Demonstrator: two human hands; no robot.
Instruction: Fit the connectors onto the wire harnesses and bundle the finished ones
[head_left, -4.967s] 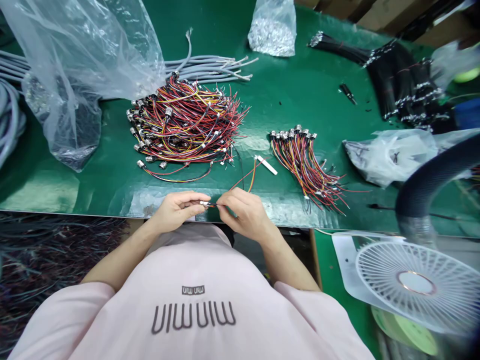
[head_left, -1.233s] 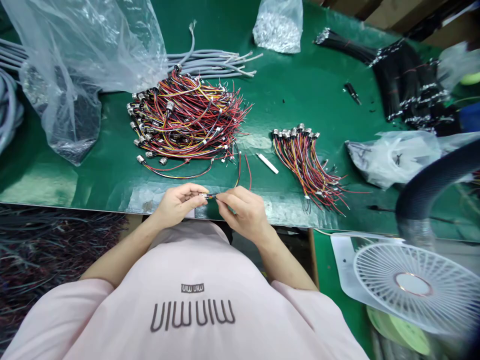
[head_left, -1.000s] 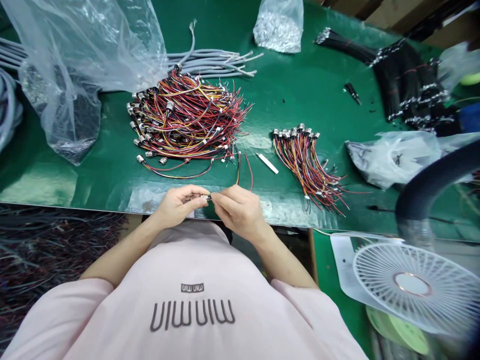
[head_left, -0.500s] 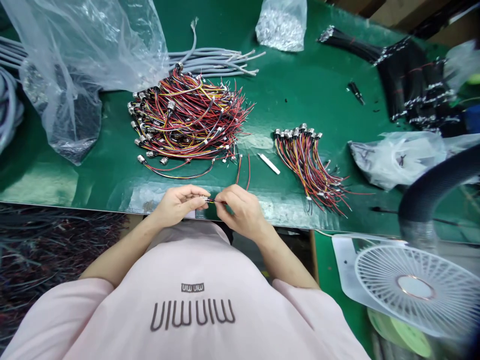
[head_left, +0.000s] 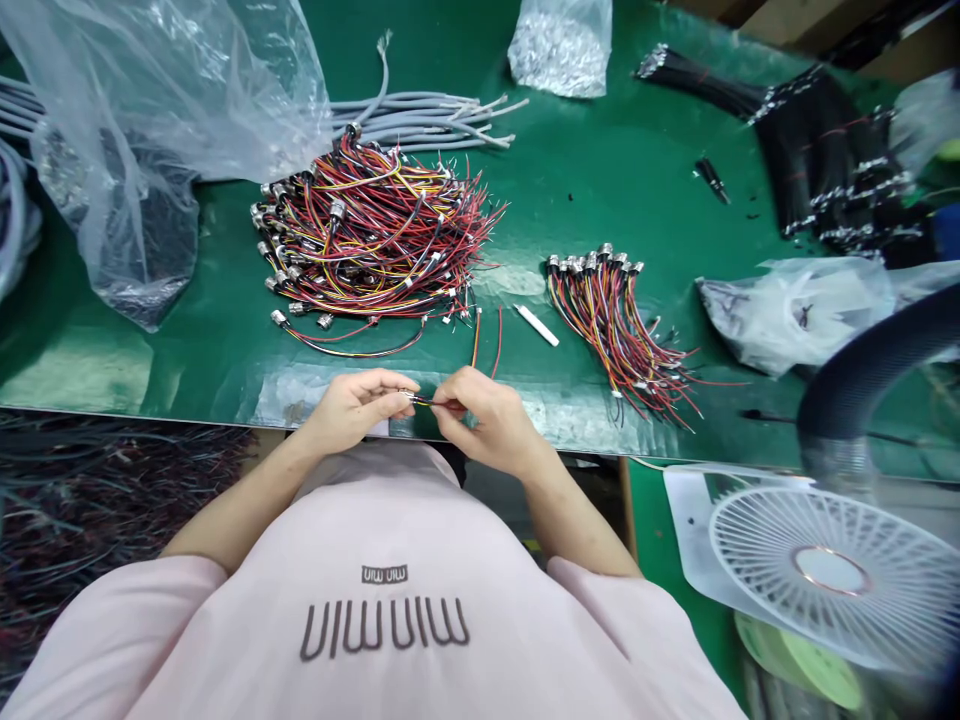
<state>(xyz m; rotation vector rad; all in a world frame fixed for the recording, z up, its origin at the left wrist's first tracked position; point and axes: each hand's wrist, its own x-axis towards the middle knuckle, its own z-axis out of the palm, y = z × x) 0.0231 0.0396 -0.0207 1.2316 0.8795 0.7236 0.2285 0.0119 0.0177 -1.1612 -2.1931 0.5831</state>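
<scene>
Wire lead point(head_left: 480, 345) pinched between left hand point(head_left: 352, 410) and right hand point(head_left: 484, 420).

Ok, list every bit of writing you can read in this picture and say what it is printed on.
"miu miu", large dark letters, seen upside down, on the pink shirt.
"miu miu", a smaller mark just above it on the same shirt, also upside down.
No readable text shows on the plastic bags, the wire harness pile or the white fan.

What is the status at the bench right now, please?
Both hands closed: left hand pinches the metal connector, right hand grips its wires. Held over the near table edge. Loose harness pile behind, not touching.
</scene>
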